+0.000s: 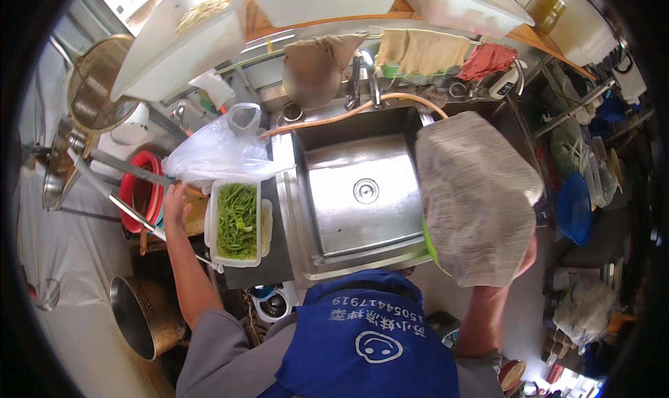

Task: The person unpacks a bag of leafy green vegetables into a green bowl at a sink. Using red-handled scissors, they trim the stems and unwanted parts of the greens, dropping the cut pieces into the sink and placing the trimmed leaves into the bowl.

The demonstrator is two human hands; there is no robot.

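A grey-brown cloth (475,204), blurred by motion, spreads over the right side of the steel sink (360,210). My right hand (528,257) is mostly hidden behind it, so its grip does not show. Beneath the cloth's left edge a bright green rim (433,246) peeks out. At the left, my left hand (176,207) is raised beside a metal bar, its fingers partly in view; whether it touches the bar is unclear. Close to that hand stands a clear plastic tub (260,225) of shredded green vegetable (236,220), with a translucent plastic bag (219,147) behind it.
An orange hose (324,120) runs behind the sink below the faucet (373,84). Cloths (423,50) hang over a rail at the back, under a shelf of white tubs (324,0). Red basins (140,183) and a large metal pot (146,317) are at the left, a blue basin (573,210) at the right.
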